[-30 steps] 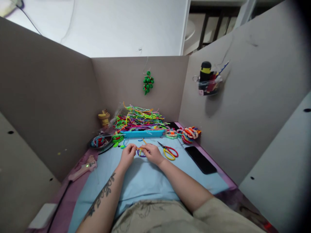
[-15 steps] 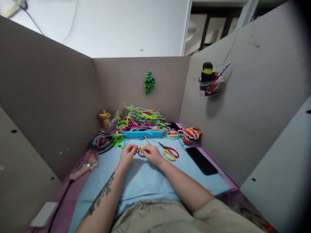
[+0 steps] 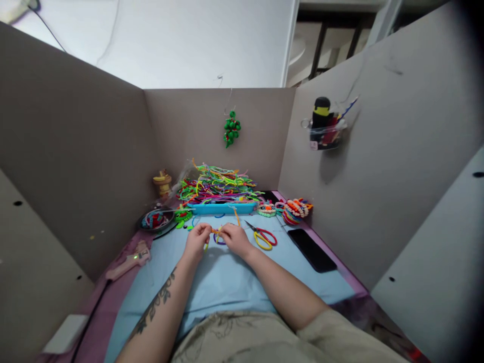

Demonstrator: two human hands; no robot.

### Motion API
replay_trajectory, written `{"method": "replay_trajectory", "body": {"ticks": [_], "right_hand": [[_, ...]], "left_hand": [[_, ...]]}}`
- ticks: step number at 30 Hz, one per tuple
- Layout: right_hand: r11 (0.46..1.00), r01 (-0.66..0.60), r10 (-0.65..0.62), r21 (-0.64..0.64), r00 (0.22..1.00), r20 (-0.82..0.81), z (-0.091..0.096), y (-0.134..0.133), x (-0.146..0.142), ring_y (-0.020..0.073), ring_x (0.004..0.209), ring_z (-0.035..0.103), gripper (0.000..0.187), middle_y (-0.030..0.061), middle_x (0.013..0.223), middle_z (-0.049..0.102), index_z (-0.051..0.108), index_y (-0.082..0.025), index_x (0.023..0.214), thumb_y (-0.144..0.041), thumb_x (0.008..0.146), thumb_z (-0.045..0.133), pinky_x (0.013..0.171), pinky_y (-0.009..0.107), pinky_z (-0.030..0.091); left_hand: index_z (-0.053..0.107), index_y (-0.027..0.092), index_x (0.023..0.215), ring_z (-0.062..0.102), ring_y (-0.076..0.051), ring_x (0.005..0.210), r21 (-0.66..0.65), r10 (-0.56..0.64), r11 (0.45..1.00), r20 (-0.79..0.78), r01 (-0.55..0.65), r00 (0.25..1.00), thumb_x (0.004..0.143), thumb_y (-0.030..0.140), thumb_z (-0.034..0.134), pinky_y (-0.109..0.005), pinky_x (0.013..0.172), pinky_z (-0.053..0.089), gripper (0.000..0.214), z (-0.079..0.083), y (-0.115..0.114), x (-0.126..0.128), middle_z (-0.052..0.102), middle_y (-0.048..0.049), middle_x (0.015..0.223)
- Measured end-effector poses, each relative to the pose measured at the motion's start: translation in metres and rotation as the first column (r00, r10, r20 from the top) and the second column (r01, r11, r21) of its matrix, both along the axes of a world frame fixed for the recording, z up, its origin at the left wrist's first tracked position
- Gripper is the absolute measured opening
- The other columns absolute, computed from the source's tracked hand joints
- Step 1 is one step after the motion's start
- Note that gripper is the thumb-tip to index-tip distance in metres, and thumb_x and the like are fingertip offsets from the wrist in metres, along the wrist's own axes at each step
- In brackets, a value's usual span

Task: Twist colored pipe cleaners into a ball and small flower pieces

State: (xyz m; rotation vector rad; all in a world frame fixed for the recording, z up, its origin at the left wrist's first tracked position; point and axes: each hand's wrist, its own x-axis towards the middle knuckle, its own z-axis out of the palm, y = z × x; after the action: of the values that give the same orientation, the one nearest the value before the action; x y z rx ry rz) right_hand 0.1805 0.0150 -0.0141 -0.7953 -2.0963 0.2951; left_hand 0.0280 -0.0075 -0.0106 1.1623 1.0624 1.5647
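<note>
My left hand (image 3: 197, 240) and my right hand (image 3: 236, 238) meet over the light blue mat (image 3: 227, 282), both pinching a thin orange and yellow pipe cleaner (image 3: 215, 232) between their fingertips. One orange end of it sticks up past my right hand towards the blue tray. A small purple loop (image 3: 218, 241) lies on the mat just under the hands. The fingers of both hands are closed in a pinch.
A blue tray (image 3: 223, 207) with a heap of coloured pipe cleaners (image 3: 215, 184) stands at the back. Red and yellow scissors (image 3: 262, 236) and a black phone (image 3: 312, 249) lie to the right. A pink glue gun (image 3: 126, 261) and a round dish (image 3: 157, 220) sit left. Cardboard walls enclose the desk.
The free orange end of the pipe cleaner has swung to the right and upward. Both hands stay nearly in place, fingers working the strand.
</note>
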Motion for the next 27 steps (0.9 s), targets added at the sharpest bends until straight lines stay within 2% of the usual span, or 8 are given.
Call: {"method": "replay_trajectory", "body": {"ticks": [4, 10, 14, 17, 20, 24, 27], "right_hand": [[0.999, 0.025, -0.025, 0.027, 1.000, 0.010, -0.002, 0.008, 0.009, 0.0141, 0.077, 0.055, 0.015, 0.0026, 0.080, 0.062, 0.062, -0.020, 0.084, -0.017, 0.081, 0.048, 0.071, 0.024, 0.040], [0.970, 0.226, -0.222, 0.087, 0.974, -0.054, 0.006, 0.030, 0.040, 0.0169, 0.080, 0.055, 0.019, 0.0036, 0.082, 0.064, 0.064, -0.021, 0.084, -0.015, 0.080, 0.047, 0.075, 0.028, 0.039], [0.941, 0.318, -0.311, 0.119, 0.948, -0.072, 0.009, 0.043, 0.057, 0.0188, 0.082, 0.055, 0.019, 0.0045, 0.083, 0.065, 0.065, -0.021, 0.084, -0.018, 0.081, 0.047, 0.077, 0.031, 0.038], [0.931, 0.349, -0.340, 0.103, 0.935, -0.098, 0.006, 0.050, 0.063, 0.0188, 0.081, 0.055, 0.020, 0.0047, 0.083, 0.065, 0.066, -0.020, 0.085, -0.021, 0.081, 0.046, 0.077, 0.031, 0.038], [0.926, 0.373, -0.368, 0.058, 0.926, -0.087, 0.002, 0.054, 0.065, 0.0174, 0.077, 0.055, 0.021, 0.0030, 0.083, 0.065, 0.065, -0.021, 0.085, -0.021, 0.081, 0.045, 0.072, 0.029, 0.039], [0.892, 0.451, -0.451, 0.033, 0.892, -0.003, -0.002, 0.054, 0.060, 0.0195, 0.078, 0.052, 0.017, 0.0052, 0.072, 0.064, 0.067, -0.021, 0.071, -0.017, 0.076, 0.052, 0.072, 0.030, 0.039], [0.898, 0.431, -0.430, 0.087, 0.902, -0.036, 0.000, 0.043, 0.047, 0.0228, 0.094, 0.048, 0.013, 0.0078, 0.090, 0.064, 0.068, -0.022, 0.075, -0.017, 0.073, 0.056, 0.084, 0.037, 0.035]], "left_hand": [[0.052, 0.015, 0.072, 0.032, -0.002, 0.037, 0.000, 0.066, 0.998, 0.158, -0.067, 0.985, 0.063, 0.037, 0.065, -0.016, 0.038, 0.021, 0.027, 0.001, 0.004, -0.012, 0.045, 0.0068, 0.049], [0.049, 0.016, 0.070, 0.032, 0.001, 0.039, 0.073, 0.109, 0.986, 0.416, -0.153, 0.903, 0.057, 0.024, 0.070, -0.013, 0.037, 0.023, 0.026, 0.008, 0.009, -0.037, 0.049, 0.0064, 0.060], [0.048, 0.017, 0.070, 0.030, 0.001, 0.037, 0.054, 0.143, 0.979, 0.501, -0.195, 0.853, 0.056, 0.019, 0.069, -0.012, 0.037, 0.025, 0.025, 0.011, 0.009, -0.048, 0.049, 0.0074, 0.060], [0.046, 0.017, 0.067, 0.028, 0.001, 0.035, 0.011, 0.178, 0.975, 0.552, -0.221, 0.815, 0.056, 0.018, 0.069, -0.011, 0.035, 0.024, 0.026, 0.012, 0.009, -0.054, 0.042, 0.0096, 0.053], [0.044, 0.017, 0.065, 0.026, 0.001, 0.033, -0.012, 0.203, 0.971, 0.570, -0.240, 0.796, 0.056, 0.019, 0.070, -0.011, 0.035, 0.022, 0.028, 0.012, 0.009, -0.059, 0.034, 0.0113, 0.048], [0.049, 0.017, 0.070, 0.027, 0.001, 0.034, -0.007, 0.239, 0.962, 0.507, -0.273, 0.828, 0.053, 0.022, 0.073, -0.012, 0.035, 0.022, 0.030, 0.009, 0.011, -0.056, 0.039, 0.0108, 0.050], [0.053, 0.015, 0.076, 0.033, 0.000, 0.037, -0.002, 0.246, 0.965, 0.358, -0.262, 0.901, 0.054, 0.030, 0.072, -0.014, 0.037, 0.023, 0.032, 0.006, 0.010, -0.043, 0.047, 0.0078, 0.055]]}}
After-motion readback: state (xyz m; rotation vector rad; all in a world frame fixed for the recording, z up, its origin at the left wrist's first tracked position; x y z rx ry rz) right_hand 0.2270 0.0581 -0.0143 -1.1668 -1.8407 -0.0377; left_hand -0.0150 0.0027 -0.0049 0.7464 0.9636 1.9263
